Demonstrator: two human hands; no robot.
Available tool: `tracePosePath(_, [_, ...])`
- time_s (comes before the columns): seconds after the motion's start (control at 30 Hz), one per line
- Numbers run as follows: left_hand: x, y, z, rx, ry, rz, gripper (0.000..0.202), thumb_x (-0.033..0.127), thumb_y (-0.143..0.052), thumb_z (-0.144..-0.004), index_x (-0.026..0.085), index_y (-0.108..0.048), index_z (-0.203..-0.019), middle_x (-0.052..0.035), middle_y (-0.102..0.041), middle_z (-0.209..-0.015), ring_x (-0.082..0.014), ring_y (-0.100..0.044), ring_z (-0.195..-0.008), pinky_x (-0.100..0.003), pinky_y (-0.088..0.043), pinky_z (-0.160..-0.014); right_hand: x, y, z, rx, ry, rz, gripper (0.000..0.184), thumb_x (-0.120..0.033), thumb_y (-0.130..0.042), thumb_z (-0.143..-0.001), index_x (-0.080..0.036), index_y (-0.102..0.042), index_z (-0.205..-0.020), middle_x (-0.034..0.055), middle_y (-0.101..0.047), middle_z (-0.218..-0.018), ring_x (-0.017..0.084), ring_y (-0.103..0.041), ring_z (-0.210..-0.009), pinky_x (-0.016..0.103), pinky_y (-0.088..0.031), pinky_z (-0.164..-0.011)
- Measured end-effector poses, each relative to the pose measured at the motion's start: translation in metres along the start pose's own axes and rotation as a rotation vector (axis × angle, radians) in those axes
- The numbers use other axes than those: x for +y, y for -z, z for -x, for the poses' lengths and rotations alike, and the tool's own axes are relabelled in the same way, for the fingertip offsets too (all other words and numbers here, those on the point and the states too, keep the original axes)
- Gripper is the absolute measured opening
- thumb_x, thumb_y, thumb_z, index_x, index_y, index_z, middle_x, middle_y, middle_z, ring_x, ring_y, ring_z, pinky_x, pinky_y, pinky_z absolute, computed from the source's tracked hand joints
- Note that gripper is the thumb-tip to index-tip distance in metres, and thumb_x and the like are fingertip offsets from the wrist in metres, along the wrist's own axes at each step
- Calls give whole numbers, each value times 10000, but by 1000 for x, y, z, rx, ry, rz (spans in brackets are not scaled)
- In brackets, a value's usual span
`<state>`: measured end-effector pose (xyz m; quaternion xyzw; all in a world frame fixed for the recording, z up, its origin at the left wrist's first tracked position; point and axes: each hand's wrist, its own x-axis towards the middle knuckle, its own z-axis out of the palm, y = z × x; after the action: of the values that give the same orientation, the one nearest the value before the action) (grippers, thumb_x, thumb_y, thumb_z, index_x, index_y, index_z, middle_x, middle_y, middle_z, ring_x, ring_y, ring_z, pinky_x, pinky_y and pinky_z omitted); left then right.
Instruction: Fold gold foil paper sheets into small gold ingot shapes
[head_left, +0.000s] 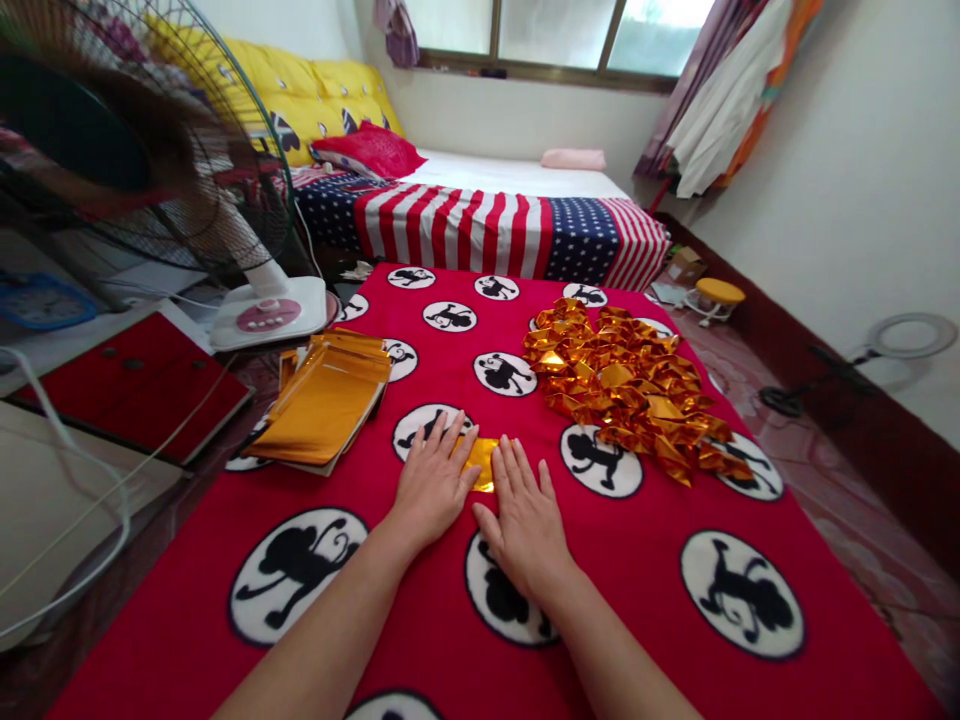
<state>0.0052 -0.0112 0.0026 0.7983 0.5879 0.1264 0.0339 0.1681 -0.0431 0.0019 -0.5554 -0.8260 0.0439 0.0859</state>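
Note:
A small piece of shiny gold foil paper lies flat on the red cloth with round monkey prints. My left hand rests flat with its fingers stretched out over the paper's left side. On the right edge of the paper lies my right hand, also flat, fingers together and thumb apart. Part of the foil is hidden under the fingers. To the left sits a stack of flat gold foil sheets. A heap of folded gold foil pieces spreads at the right.
A standing fan and a red panel are at the left. Behind the table is a bed with a stars-and-stripes cover. A yellow-topped stool and a ring-shaped stand stand along the right wall.

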Motion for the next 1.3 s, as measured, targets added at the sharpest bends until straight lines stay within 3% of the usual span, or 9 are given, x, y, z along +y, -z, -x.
tracePosePath(0.5, [-10,3,10,21,26,-44,506,374,-381,-951,243,-407,-1440,-61,-320,-1552,-293,-238,-1443,-556,-205,-1148,-1,4,1,26,-42,-45,718,-544,-362,-939,-126,-235,-1509,105,-123,-1592,254,-57,-1479,550,-64,-1162])
tracePosePath(0.63, [-11,-1,9,5,36,-46,515,366,-405,-941,264,-400,-1445,-50,-308,-1557,-293,-234,-1445,-562,-179,-1154,-23,13,-6,91,-6,-109,804,-589,-396,-910,-112,-181,-1521,132,-91,-1594,278,-12,-1479,571,-10,-1158])
tracePosePath(0.73, [-14,-4,8,-43,46,-47,538,307,-432,-926,275,-373,-1460,-40,-282,-1566,-279,-210,-1455,-554,-169,-1160,-50,13,-15,65,131,-238,858,-602,-393,-904,-84,-114,-1528,145,-92,-1595,261,-13,-1480,500,-102,-1178])
tracePosePath(0.83, [-16,-5,8,-61,45,-48,561,277,-446,-918,279,-349,-1471,-24,-249,-1577,-259,-174,-1467,-528,-175,-1166,-64,6,-22,42,140,-307,901,-615,-393,-900,-44,-82,-1523,169,-84,-1592,258,-25,-1479,451,-185,-1171])
tracePosePath(0.97, [-13,-2,7,-53,57,-46,534,295,-430,-923,277,-381,-1455,-31,-281,-1566,-281,-217,-1453,-557,-191,-1153,-43,-2,-20,6,108,-240,885,-611,-401,-899,-40,-130,-1518,169,-116,-1586,253,-64,-1478,454,-157,-1179])
tracePosePath(1.13, [-12,2,8,-3,31,-11,516,364,-400,-945,241,-399,-1446,-54,-281,-1567,-292,-214,-1452,-570,-181,-1156,-4,1,-11,-13,29,-69,669,-482,-341,-963,-117,-224,-1511,81,-113,-1596,222,-65,-1480,471,-106,-1180])
tracePosePath(1.3, [11,11,7,71,114,49,473,252,-429,-930,185,-474,-1397,-131,-262,-1567,-334,-174,-1459,-608,-145,-1148,-1,0,-9,5,-14,3,598,-387,-286,-983,-118,-216,-1512,68,-107,-1596,217,-65,-1479,488,-100,-1174])
